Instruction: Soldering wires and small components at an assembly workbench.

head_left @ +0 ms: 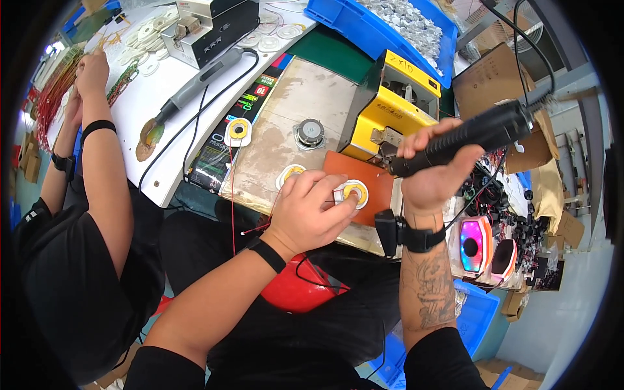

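Observation:
My left hand (311, 211) has its fingers on a round white part with a yellow ring (363, 195), which lies on an orange mat (356, 166). Fingertips press at its rim and centre. In my right hand (437, 179) is a black electric screwdriver (474, 134), its cord running up from the far end. The tool is tilted, its tip end beside the front of a yellow screw feeder (361, 117); the bit itself is hard to make out. Another white part with a yellow ring (290, 173) sits just left of the mat, partly behind my left hand.
A round speaker (310, 133) and another ringed white part (238, 132) with red wire lie further off. At left, a co-worker's hands (91, 75) handle wires near a grey corded tool (201, 84). Blue bins (344, 19) stand behind; lit speakers (476, 244) are at right.

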`<state>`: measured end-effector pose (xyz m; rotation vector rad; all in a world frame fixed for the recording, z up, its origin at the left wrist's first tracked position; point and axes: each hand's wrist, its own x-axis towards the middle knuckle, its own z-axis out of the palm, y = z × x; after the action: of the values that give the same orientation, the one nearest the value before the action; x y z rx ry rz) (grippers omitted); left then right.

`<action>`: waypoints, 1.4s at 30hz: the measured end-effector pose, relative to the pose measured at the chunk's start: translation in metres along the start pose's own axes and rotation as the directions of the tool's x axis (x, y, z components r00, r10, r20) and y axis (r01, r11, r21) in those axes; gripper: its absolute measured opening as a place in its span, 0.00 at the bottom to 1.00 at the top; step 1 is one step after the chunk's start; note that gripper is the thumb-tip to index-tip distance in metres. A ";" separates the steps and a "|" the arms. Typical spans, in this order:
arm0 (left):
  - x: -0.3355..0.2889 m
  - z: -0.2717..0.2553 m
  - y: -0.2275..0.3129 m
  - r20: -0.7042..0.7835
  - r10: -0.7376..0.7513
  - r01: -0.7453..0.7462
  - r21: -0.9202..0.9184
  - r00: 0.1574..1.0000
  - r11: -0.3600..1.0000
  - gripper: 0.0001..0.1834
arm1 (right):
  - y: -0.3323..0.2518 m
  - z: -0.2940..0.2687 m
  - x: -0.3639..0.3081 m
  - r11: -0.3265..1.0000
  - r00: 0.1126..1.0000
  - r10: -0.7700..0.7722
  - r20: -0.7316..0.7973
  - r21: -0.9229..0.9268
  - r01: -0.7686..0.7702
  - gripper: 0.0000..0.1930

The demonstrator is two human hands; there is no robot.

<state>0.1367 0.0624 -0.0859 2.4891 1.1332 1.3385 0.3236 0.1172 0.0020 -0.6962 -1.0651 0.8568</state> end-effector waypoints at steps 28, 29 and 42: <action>0.001 0.000 -0.001 -0.017 0.012 -0.012 0.012 1.000 1.000 0.17 | -0.004 0.016 -0.033 0.999 1.000 -0.013 0.019 -0.037 0.014 0.40; 0.001 0.001 -0.001 -0.021 0.011 -0.010 0.010 1.000 1.000 0.17 | -0.005 0.016 -0.032 1.000 1.000 -0.002 0.020 -0.004 0.002 0.40; 0.003 -0.004 0.001 0.002 -0.030 0.030 -0.046 1.000 0.999 0.18 | -0.028 0.030 -0.043 0.960 0.990 0.135 -0.035 0.254 -0.122 0.41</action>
<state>0.1357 0.0626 -0.0808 2.4313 1.1214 1.3400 0.2929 0.0680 0.0161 -0.5749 -0.8525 1.0597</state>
